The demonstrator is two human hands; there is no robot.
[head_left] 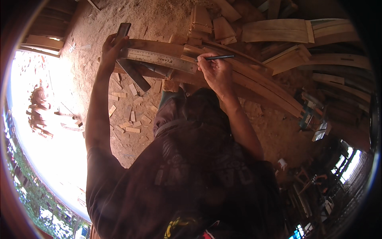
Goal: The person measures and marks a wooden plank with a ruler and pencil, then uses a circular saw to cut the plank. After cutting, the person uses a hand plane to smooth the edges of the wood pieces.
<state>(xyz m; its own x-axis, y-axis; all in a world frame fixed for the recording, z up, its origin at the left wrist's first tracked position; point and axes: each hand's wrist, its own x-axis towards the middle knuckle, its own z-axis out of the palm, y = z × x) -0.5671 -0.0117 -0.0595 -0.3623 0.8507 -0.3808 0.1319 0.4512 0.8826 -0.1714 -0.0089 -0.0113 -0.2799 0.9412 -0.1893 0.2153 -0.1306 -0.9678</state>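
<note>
My left hand [112,47] is closed around a square with a dark handle [124,29]. Its long steel blade [153,58] lies along a reddish-brown board [161,46], roughly left to right. At the blade's right end, my right hand [217,75] pinches a thin dark pencil [221,57]. The pencil's left end is close to the blade's end; whether it touches the wood I cannot tell. Below my left hand, a flat dark bar [135,75] slants down to the right; whether it joins the square is unclear.
Long planks [270,89] run right toward a teal power tool [308,113]. Curved boards [278,31] are stacked at the far right. Small wood offcuts [129,124] litter the sawdust-covered floor [159,18]. A wood block [170,85] sits beneath the board near my legs.
</note>
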